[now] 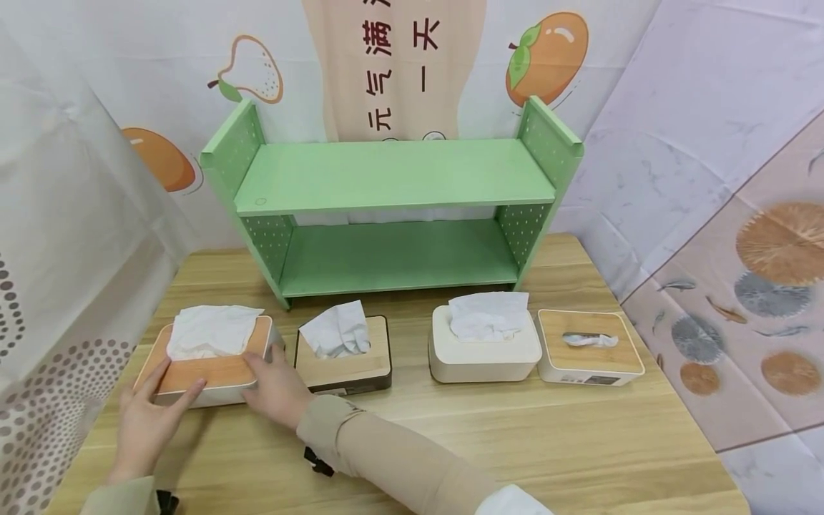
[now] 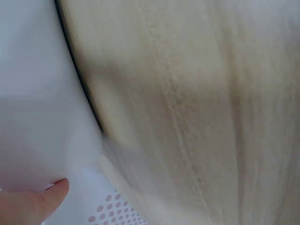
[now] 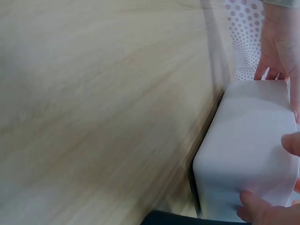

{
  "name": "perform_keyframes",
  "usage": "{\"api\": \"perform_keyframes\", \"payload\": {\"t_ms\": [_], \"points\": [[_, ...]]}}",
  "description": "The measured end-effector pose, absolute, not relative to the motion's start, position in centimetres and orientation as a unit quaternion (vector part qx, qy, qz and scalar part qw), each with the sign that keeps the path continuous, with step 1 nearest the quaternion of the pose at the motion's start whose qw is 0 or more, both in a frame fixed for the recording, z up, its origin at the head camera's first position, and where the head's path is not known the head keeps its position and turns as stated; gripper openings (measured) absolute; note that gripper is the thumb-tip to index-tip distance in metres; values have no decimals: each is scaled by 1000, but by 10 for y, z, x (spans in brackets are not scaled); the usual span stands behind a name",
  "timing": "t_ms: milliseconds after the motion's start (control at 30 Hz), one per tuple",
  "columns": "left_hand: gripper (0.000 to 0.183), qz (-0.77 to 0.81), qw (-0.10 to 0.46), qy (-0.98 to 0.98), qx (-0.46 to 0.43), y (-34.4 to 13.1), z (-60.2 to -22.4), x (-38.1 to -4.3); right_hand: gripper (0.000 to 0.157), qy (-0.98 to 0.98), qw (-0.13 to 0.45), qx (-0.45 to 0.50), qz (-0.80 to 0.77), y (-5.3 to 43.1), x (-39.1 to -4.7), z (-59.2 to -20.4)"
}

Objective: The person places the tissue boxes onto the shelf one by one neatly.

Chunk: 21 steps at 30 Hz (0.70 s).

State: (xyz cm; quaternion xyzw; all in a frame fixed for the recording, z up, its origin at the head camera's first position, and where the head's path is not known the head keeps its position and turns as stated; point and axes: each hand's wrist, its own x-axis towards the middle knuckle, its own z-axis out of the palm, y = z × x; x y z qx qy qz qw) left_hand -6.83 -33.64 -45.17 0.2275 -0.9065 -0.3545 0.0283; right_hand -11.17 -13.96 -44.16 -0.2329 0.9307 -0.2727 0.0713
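Observation:
A tissue box (image 1: 222, 370) with an orange-brown wooden lid, pale sides and a white tissue on top sits at the table's left. My left hand (image 1: 146, 423) holds its left end, thumb at the front edge. At the opposite end, my right hand (image 1: 278, 390) grips the right front corner. The right wrist view has the box's smooth pale wall (image 3: 248, 136) between both hands, with right fingertips (image 3: 253, 206) against it. In the left wrist view a fingertip (image 2: 56, 191) touches the wall's lower edge. Right beside my right hand is a dark-sided tissue box (image 1: 335, 368) with a light wooden lid.
Farther right stand a cream tissue box (image 1: 486, 363) with tissue pulled up and a white one with a wooden lid (image 1: 589, 350). A green two-tier shelf (image 1: 395, 175) stands at the back of the wooden table (image 1: 515, 443). Printed curtains hang around it.

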Motion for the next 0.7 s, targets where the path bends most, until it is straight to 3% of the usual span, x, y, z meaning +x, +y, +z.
{"api": "perform_keyframes", "payload": {"t_ms": [433,700], "points": [[83,-305,103,-928,186,-344,-460,-63,50,913,33,-206,-351,-142,-113,-450],[79,-291,119,-929,195,-346,-464,-61,49,905,20,-208,-370,-141,-110,-450]]}}
